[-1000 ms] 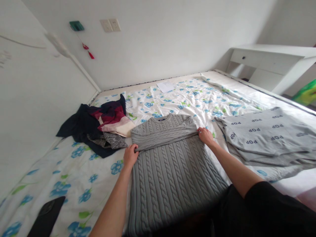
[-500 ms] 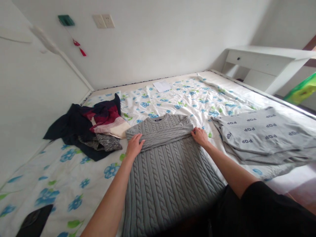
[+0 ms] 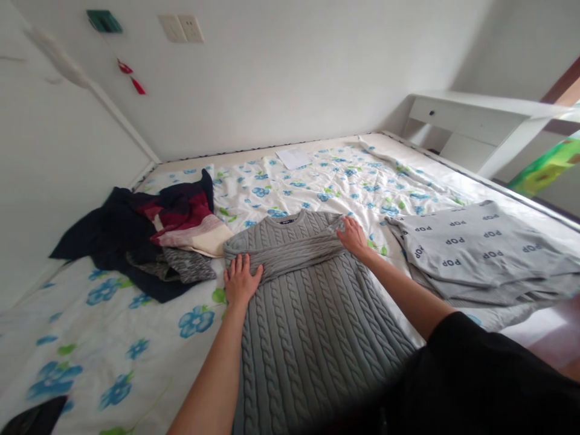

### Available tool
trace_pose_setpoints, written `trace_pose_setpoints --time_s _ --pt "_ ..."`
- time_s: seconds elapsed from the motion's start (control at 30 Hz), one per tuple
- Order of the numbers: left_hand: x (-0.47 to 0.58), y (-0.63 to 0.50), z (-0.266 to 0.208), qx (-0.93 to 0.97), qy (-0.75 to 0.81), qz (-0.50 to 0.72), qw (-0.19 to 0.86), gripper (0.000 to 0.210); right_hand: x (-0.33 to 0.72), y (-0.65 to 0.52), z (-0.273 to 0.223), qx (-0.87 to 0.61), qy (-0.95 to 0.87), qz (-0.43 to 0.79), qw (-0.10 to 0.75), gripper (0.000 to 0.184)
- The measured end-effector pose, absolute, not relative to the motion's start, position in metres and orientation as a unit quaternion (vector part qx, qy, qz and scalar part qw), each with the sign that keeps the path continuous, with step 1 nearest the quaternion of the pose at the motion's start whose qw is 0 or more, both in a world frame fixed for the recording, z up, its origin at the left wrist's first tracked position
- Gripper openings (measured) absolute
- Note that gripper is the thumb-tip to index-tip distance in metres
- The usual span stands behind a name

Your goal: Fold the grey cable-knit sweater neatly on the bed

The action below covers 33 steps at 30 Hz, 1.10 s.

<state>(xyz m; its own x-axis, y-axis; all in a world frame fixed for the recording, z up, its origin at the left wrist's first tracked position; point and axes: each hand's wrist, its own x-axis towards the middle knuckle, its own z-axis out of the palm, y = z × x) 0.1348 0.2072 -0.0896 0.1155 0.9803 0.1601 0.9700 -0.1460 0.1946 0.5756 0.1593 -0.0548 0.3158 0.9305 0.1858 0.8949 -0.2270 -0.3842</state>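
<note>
Gray cable-knit sweater (image 3: 312,326) on flowered bedsheet (image 3: 196,320): sleeves (image 3: 296,252) folded across chest, body unfolded (hem unseen). Left hand (image 3: 242,281) flat, fingers spread, gripping nothing; right hand (image 3: 353,235) at opposite edge, can't tell if pinching.

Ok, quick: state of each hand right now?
Left hand: open, laid palm-down on the grey cable-knit sweater.
Right hand: touching the sweater near its shoulder; whether it grips cannot be told.
</note>
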Motion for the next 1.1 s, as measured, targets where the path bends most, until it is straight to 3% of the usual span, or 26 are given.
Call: trace_pose_setpoints --time_s 0.17,0.4,0.53,0.63,0.8,1.1 --pt "0.131 0.210 -0.094 0.740 0.664 0.106 0.032 0.086 0.562 0.195 -0.084 -0.775 -0.602 0.106 0.158 0.083" --pt "0.129 0.239 -0.089 0.669 0.733 0.062 0.106 0.107 0.604 0.193 -0.131 -0.813 -0.545 0.156 0.134 0.088" --pt "0.141 0.246 -0.089 0.647 0.748 0.142 0.043 0.098 0.604 0.194 -0.138 -0.812 -0.546 0.148 0.145 0.088" --pt "0.149 0.252 -0.087 0.736 0.658 0.157 -0.022 0.083 0.600 0.195 -0.138 -0.811 -0.547 0.141 0.149 0.088" --pt "0.132 0.288 -0.085 0.816 0.573 0.055 0.045 0.076 0.602 0.195 -0.138 -0.812 -0.548 0.136 0.149 0.087" --pt "0.094 0.316 -0.105 0.773 0.620 0.107 0.080 0.085 0.620 0.197 -0.144 -0.800 -0.555 0.164 0.158 0.082"
